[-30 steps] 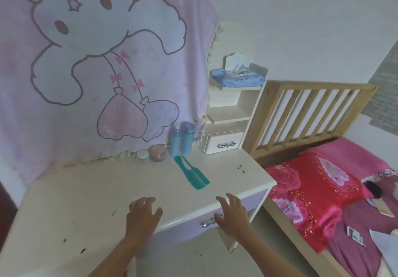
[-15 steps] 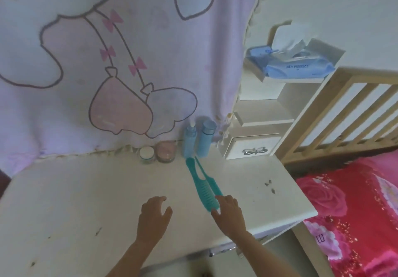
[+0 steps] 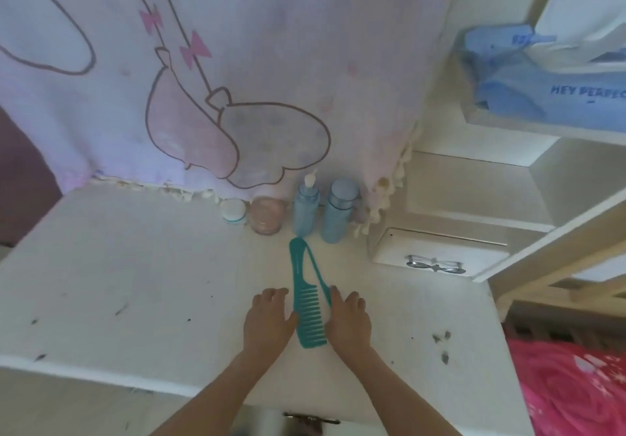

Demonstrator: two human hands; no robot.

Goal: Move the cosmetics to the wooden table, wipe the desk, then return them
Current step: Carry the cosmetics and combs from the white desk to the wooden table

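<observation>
Cream bench [image 3: 135, 283], pretty scuffed. At the back, under the pink cloth [image 3: 237, 63], there's a row: white jar [image 3: 233, 211], pink jar [image 3: 267, 215], pump bottle [image 3: 306, 210], capped blue bottle [image 3: 338, 215]. Closer in: left hand [image 3: 269, 320], teal comb [image 3: 306, 303], right hand [image 3: 349, 320]. Each grip lies flat and loose just beside the comb, holding nothing.

The wipes pack [image 3: 528, 96] is cut off by the rt edge w/ its print blurred, labels on the blue bottles [image 3: 306, 212] can't be read, & the thin comb's [image 3: 316, 273] lower end is hidden under the right grip [image 3: 349, 320].
</observation>
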